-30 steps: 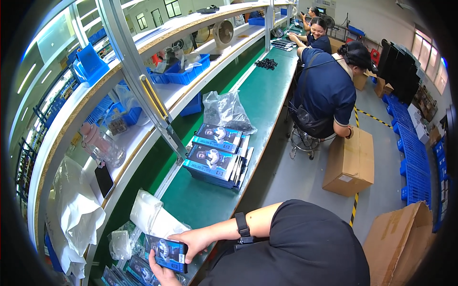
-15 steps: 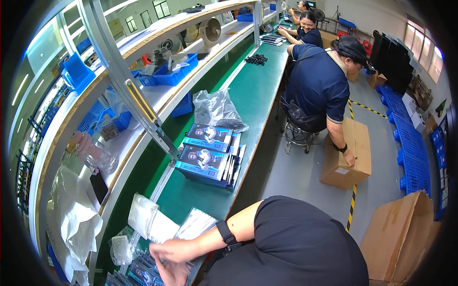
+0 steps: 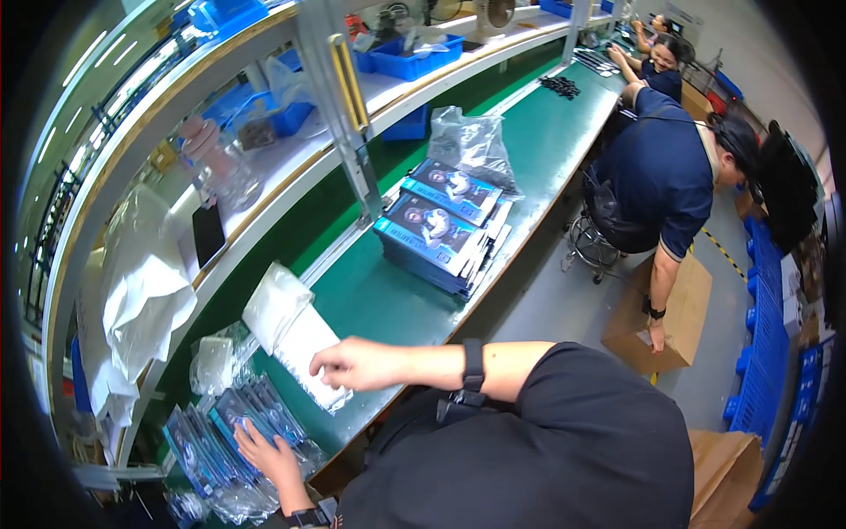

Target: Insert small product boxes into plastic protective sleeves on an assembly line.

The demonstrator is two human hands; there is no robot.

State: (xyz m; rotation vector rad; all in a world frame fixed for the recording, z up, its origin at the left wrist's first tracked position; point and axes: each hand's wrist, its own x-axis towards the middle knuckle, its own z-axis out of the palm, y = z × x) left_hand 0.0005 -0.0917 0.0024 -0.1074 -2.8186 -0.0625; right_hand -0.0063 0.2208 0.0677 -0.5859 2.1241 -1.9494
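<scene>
My left hand [image 3: 266, 454] lies with fingers spread against a row of blue-and-black flat boxes in clear plastic bags [image 3: 245, 407], which stand on edge at the near end of the bench. Over a stack of clear plastic bags [image 3: 304, 339] hovers my right hand [image 3: 357, 363]. Its fingers are loosely bent and apart, with nothing visible in them; whether the fingertips touch the bags I cannot tell. Farther along the bench stand two piles of flat blue-and-black boxes [image 3: 432, 234] without bags. Behind them lies a crumpled clear plastic bag [image 3: 471, 145].
A shelf [image 3: 264, 189] runs along the left with blue bins [image 3: 414, 57], a pink-capped bottle [image 3: 216, 159] and a phone [image 3: 209, 234]. At the right a co-worker [image 3: 656, 172] bends over a carton [image 3: 679, 309]. An open cardboard box [image 3: 723, 476] stands close on my right.
My hands have parted: the right has moved up and right over the clear bags, the left rests on the bagged boxes. The view has turned left. The co-worker leans lower.
</scene>
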